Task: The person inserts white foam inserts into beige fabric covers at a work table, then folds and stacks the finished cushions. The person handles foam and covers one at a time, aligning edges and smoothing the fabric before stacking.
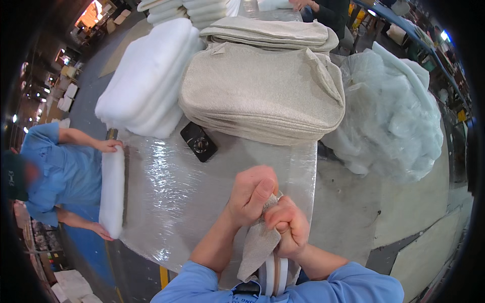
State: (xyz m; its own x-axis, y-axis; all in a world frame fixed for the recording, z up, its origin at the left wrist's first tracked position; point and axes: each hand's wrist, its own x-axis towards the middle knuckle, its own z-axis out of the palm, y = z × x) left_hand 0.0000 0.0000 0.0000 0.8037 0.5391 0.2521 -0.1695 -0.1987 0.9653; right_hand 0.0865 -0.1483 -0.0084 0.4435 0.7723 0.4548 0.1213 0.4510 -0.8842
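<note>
1. Containers: To the right of a film-wrapped worktable (166,222), a large, crumpled clear plastic bag (386,118) bulges with pale, fluffy material that shows through its walls.

2. At center, two bare hands close on a length of beige fabric (257,250) held low over the near part of the table, in front of the wearer's chest. The left hand (254,194) is curled into a fist, thumb folded over, gripping the cloth's upper end; the right hand (289,224), just beside it, clamps the cloth with bent fingers.

3. Directly below the hands, a white-and-tan banded piece (277,275) stands against the fabric; whether the cloth encloses it cannot be told.

4. Edges: The table's right side (314,187) runs just past the right hand, with pale floor panels (414,222) beyond. Shiny film stretches from the left forearm toward the table's left side.

5. Farther up, a black device (199,142) lies flat at the foot of two piles: folded beige covers (260,96) and thick white padding (146,78). These bound the working space ahead.

6. At left, a co-worker in a blue shirt (65,166) holds a white pad (112,192) by both ends beside the table's edge.
</note>
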